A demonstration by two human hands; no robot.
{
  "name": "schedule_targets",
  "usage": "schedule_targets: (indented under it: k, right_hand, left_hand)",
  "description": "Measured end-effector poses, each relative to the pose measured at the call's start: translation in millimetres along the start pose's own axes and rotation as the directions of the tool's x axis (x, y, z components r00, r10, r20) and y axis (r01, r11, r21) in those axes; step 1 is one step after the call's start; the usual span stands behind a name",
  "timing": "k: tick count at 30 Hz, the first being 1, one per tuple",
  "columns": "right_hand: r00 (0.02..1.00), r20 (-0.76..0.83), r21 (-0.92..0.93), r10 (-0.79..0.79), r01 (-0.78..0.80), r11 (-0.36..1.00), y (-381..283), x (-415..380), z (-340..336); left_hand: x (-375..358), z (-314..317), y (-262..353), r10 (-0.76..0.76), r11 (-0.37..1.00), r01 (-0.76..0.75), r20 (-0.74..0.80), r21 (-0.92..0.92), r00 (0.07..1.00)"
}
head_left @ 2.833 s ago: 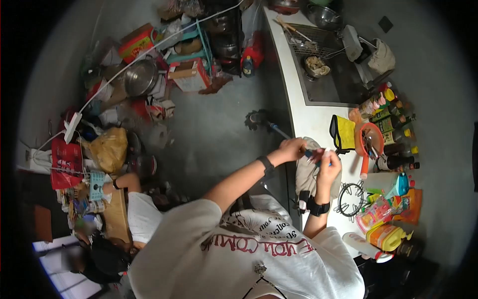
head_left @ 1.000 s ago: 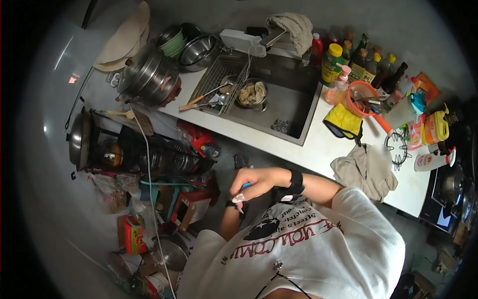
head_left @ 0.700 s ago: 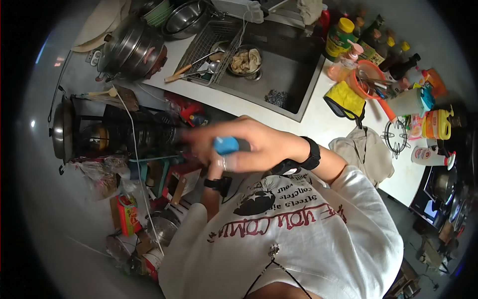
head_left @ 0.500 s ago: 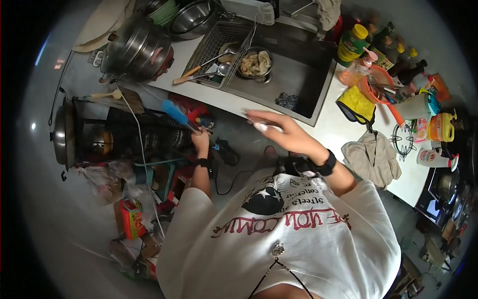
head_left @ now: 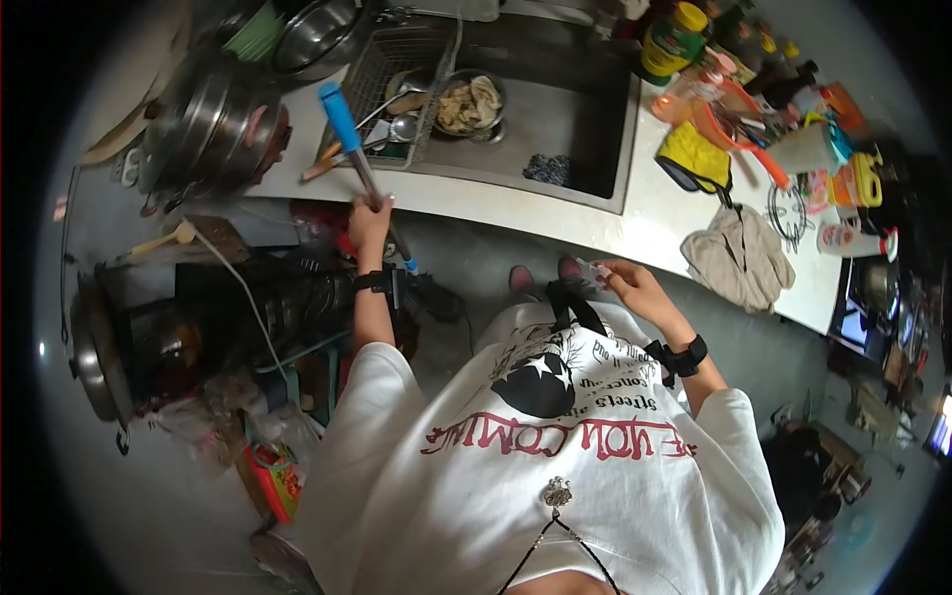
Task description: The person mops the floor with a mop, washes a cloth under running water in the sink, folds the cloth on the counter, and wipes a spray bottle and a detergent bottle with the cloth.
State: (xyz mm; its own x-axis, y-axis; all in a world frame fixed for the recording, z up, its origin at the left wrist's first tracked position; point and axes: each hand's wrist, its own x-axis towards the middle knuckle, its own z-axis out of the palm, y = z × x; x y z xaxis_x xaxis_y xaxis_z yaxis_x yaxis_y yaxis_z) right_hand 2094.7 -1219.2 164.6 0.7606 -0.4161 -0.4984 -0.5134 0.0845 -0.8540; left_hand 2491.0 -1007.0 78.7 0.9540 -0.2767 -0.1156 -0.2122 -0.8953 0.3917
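My left hand point(head_left: 370, 230) is closed round a metal pole point(head_left: 341, 119) with a blue grip at its top end. The pole stands tilted beside the front edge of the counter, and a second blue part shows lower down; its bottom end is hard to make out. My right hand point(head_left: 640, 291) hovers in front of my shirt, below the counter edge, its fingers drawn together. Something small, pale and shiny shows at those fingertips, too small to name.
The counter point(head_left: 496, 190) holds a sink point(head_left: 585, 109) with a bowl of wet cloth point(head_left: 469, 104), a wire rack and a scouring pad. To the right lie a beige cloth point(head_left: 739, 258), yellow gloves point(head_left: 694, 159) and several bottles. A steamer pot point(head_left: 213, 134) stands left.
My left hand has raised the pole, and its blue end now overlaps the counter's left part. My right hand has moved down and right from the counter edge, its fingers now drawn together.
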Motion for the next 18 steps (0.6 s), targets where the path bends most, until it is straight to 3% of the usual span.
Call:
schedule_targets:
  k: [3, 6, 9, 11, 13, 15, 17, 18]
  right_hand:
    - [0.998, -0.059, -0.074, 0.012, -0.016, 0.997, 6, -13, 4]
    - [0.987, -0.163, -0.015, -0.007, 0.005, 1.0, 13, -24, 11]
    - [0.969, -0.244, 0.034, 0.037, -0.03, 0.999, 14, -39, 16]
    - [0.952, -0.293, 0.055, 0.084, -0.071, 0.996, 27, -46, 14]
    - [0.934, -0.341, 0.111, 0.104, -0.07, 0.991, 48, -51, 11]
    - [0.912, -0.384, 0.137, 0.145, -0.099, 0.986, 62, -57, 4]
    - [0.89, -0.421, 0.165, 0.177, -0.116, 0.979, 76, -60, -2]
    - [0.869, -0.464, 0.205, 0.173, -0.085, 0.975, 84, -62, -5]
  left_hand:
    - [-5, -6, 12, 0.052, 0.997, -0.055, -0.077, -0.045, 0.996]
    - [-8, 5, 15, 0.228, 0.971, -0.241, -0.29, -0.01, 0.93]
    - [-9, 10, 20, 0.265, 0.956, -0.288, -0.272, -0.05, 0.925]
    - [-11, 14, 24, 0.329, 0.902, -0.398, -0.328, -0.169, 0.885]
    - [-21, 14, 35, 0.373, 0.879, -0.47, -0.502, -0.077, 0.78]
    - [-24, 7, 46, 0.361, 0.896, -0.444, -0.576, -0.005, 0.734]
    - [-29, -26, 73, 0.429, 0.795, -0.604, -0.746, 0.045, 0.509]
    - [-35, -61, 91, 0.445, 0.65, -0.752, -0.746, -0.112, 0.495]
